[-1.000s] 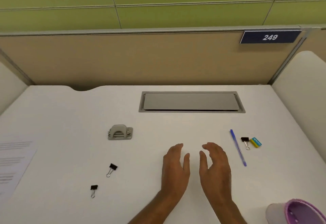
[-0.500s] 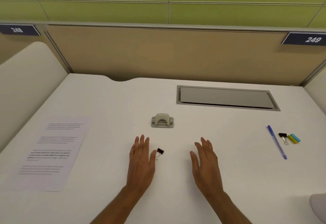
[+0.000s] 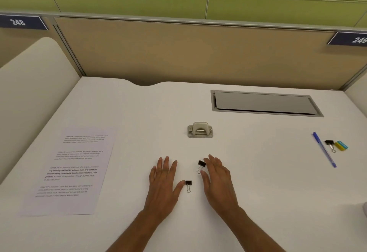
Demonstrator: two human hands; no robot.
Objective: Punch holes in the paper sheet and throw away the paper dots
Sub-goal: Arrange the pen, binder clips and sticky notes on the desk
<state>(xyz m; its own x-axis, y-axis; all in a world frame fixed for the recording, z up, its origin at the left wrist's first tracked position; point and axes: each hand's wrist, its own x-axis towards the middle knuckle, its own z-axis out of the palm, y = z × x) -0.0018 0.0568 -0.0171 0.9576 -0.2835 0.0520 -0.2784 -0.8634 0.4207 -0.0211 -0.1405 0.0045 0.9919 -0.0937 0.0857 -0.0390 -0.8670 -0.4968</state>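
Hands come first: the left hand [image 3: 162, 184] and the right hand [image 3: 217, 182] lie palm down over the white desk [image 3: 268, 182], fingers straight and a little spread, holding nothing. One black binder clip [image 3: 188, 183] sits at the tip of the left thumb, and a second clip [image 3: 201, 164] lies just beside the right forefinger; whether either finger touches its clip is hard to tell.

The task looks to be at its very start – no hole is punched and nothing is picked up. The next move likely calls for the left hand to reach well out to the paper sheet [image 3: 73, 170] and bring it to the punch.

That sheet lies flat at the left of the desk, apart from both hands. Its long axis runs from near to far, leaning slightly right at the far end, and its printed lines read upright to the person.

Beyond the hands stands the grey hole punch [image 3: 200, 130], long axis left to right, arched lever facing the person – which side its slot opens on is unclear. Far right lie a blue pen [image 3: 324, 149], a third clip [image 3: 330, 143] and a yellow eraser [image 3: 341, 145].
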